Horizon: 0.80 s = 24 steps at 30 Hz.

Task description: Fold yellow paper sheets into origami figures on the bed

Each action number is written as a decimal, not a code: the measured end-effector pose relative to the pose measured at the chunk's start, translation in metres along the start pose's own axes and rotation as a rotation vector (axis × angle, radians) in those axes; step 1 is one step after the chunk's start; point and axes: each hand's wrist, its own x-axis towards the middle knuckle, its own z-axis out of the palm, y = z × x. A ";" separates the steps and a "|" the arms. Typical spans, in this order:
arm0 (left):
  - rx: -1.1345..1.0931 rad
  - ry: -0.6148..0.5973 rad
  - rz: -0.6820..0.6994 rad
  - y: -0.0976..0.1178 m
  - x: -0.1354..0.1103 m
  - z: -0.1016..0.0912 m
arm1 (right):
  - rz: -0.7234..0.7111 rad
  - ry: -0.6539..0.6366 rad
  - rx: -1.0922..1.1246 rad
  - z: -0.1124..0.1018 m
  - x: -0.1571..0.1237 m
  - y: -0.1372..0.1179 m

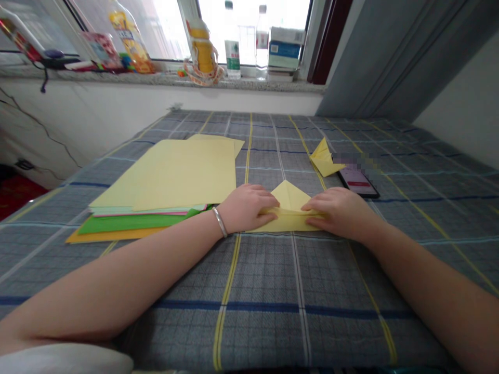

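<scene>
Now your left hand [247, 208] and right hand [339, 210] press flat on a yellow paper [288, 218], one each side of its pointed peak, fingertips close but apart. It lies on a checked cloth [265, 291], its lower edge folded up into a band. Farther off, a folded piece [324, 159] lies beside a phone [357, 182]; to your left, a stack of sheets [163, 176] lies unfolded.
</scene>
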 end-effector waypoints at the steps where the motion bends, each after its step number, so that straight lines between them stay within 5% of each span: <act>1: 0.005 0.003 0.014 0.000 0.000 0.000 | -0.007 -0.012 -0.005 -0.001 0.000 -0.004; 8: -0.054 -0.009 0.103 -0.003 0.001 0.001 | 0.000 -0.040 0.006 -0.003 0.005 -0.023; 15: -0.214 -0.198 0.204 -0.016 0.002 -0.013 | 0.001 -0.082 0.127 -0.002 0.000 -0.015; 24: -0.601 -0.251 0.022 -0.024 0.000 -0.017 | 0.172 -0.136 0.152 -0.007 -0.001 -0.004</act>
